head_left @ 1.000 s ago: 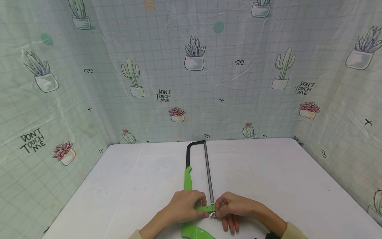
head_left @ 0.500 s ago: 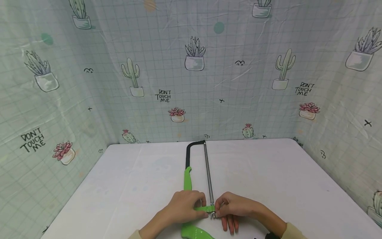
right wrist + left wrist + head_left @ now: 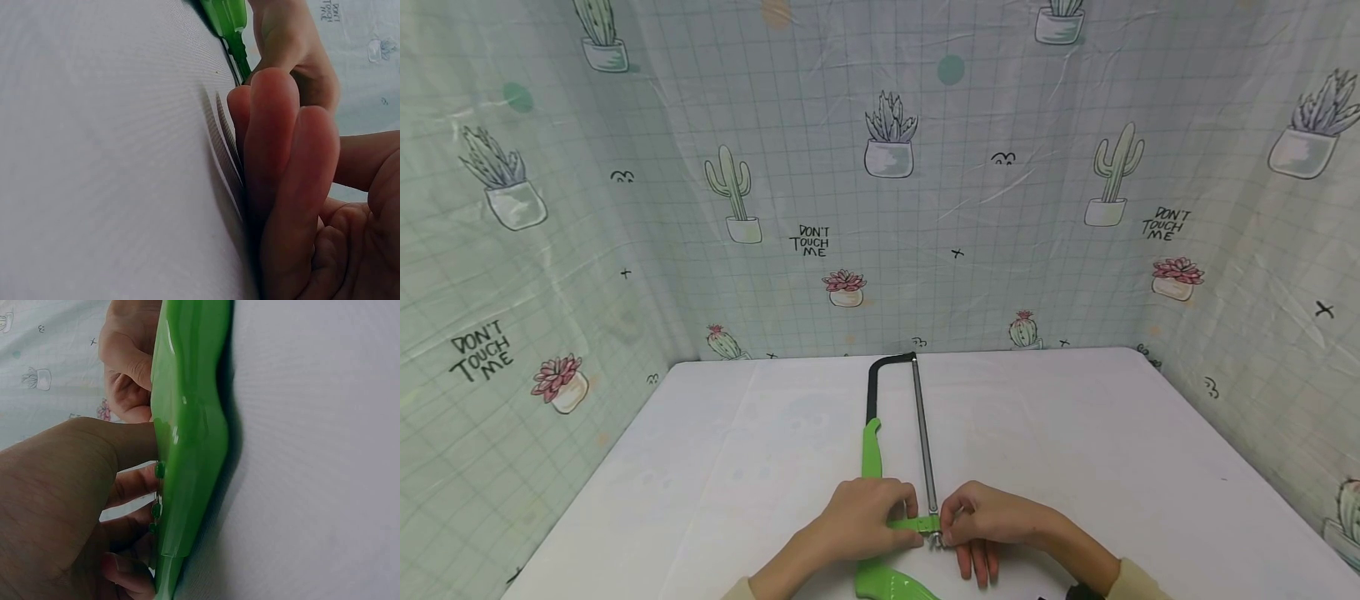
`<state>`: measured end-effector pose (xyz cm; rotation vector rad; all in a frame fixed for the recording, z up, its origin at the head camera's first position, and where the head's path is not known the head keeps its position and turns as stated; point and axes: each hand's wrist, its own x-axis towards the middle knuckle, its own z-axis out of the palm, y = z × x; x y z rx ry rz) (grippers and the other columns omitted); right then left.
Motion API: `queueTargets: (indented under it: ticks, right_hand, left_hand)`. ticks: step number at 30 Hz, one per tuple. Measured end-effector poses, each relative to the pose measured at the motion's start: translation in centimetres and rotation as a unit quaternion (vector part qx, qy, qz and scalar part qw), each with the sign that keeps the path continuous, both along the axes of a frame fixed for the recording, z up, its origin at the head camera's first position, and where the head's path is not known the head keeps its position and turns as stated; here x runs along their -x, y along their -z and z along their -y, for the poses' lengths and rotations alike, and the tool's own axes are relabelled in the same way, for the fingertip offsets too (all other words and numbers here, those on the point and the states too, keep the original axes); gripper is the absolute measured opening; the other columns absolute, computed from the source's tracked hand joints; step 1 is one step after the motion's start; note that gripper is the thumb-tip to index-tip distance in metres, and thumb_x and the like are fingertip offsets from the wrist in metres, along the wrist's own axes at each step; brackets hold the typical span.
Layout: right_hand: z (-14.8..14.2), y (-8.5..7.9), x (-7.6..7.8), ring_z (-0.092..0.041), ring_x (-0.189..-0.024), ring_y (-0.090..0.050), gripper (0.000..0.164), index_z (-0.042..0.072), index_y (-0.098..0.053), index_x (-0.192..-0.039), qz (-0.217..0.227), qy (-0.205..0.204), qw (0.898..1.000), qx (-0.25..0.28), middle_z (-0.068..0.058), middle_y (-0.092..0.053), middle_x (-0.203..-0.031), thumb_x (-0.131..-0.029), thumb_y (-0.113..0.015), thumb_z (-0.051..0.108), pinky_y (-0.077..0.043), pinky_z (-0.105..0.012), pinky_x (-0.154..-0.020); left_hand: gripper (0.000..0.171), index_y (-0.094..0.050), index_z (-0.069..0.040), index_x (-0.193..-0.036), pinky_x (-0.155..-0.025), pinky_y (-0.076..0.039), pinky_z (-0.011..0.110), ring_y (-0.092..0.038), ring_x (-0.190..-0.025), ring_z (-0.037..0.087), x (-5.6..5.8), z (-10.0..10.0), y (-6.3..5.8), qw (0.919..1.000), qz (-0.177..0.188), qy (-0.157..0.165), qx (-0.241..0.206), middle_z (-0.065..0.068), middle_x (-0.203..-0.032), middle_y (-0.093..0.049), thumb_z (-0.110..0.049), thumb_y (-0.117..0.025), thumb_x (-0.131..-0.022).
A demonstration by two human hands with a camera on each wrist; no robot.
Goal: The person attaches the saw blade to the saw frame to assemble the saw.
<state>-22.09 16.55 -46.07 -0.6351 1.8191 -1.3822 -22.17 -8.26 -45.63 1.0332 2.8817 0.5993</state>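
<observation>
A hacksaw with a green and black frame (image 3: 872,454) lies on the white table, its grey blade (image 3: 925,433) pointing away from me. My left hand (image 3: 868,521) grips the near green arm of the frame, thumb on the near side and fingers beyond. At the blade's near end sits a small silver wing nut (image 3: 936,541). The thumb and forefinger of my right hand (image 3: 992,517) pinch it from the right, and the other fingers hang down by the table. In the left wrist view the green handle (image 3: 194,425) hides part of both hands. The right wrist view shows my fingers (image 3: 269,144) hiding the nut.
The white tabletop (image 3: 1075,433) stretches out on both sides of the saw. Behind it and along the sides hangs a cactus-printed cloth (image 3: 962,200). A dark object (image 3: 1082,592) shows by the right sleeve at the bottom edge.
The wing nut's wings look slightly turned since a second ago. Both hands and the hacksaw stay in the same place.
</observation>
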Motion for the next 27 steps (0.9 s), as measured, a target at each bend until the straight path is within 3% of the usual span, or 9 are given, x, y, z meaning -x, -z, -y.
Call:
queueTargets:
  ticks: [20,27]
  right_hand:
    - [0.42,-0.23,-0.22,-0.009,-0.043,-0.063,0.007,0.006,-0.061,-0.091,-0.012,0.017,1.0,-0.016,-0.026,-0.069,-0.066,-0.092,-0.059,0.012,-0.049,-0.023,-0.041]
    - [0.73,-0.38,-0.93,-0.008,-0.041,-0.061,0.023,0.008,-0.061,-0.086,-0.034,0.05,0.997,-0.047,-0.003,-0.067,-0.056,-0.095,-0.068,0.028,-0.047,-0.022,-0.04]
  left_hand:
    - [0.025,-0.069,-0.032,-0.089,-0.059,-0.037,0.022,-0.047,-0.067,-0.002,-0.09,0.16,-0.22,1.0,0.007,0.001,-0.003,-0.023,-0.073,-0.053,-0.053,-0.079,-0.082]
    - [0.025,-0.068,-0.032,-0.09,-0.059,-0.037,0.021,-0.046,-0.066,-0.002,-0.04,0.09,-0.11,0.9999,0.008,0.006,-0.002,-0.022,-0.072,-0.052,-0.053,-0.079,-0.082]
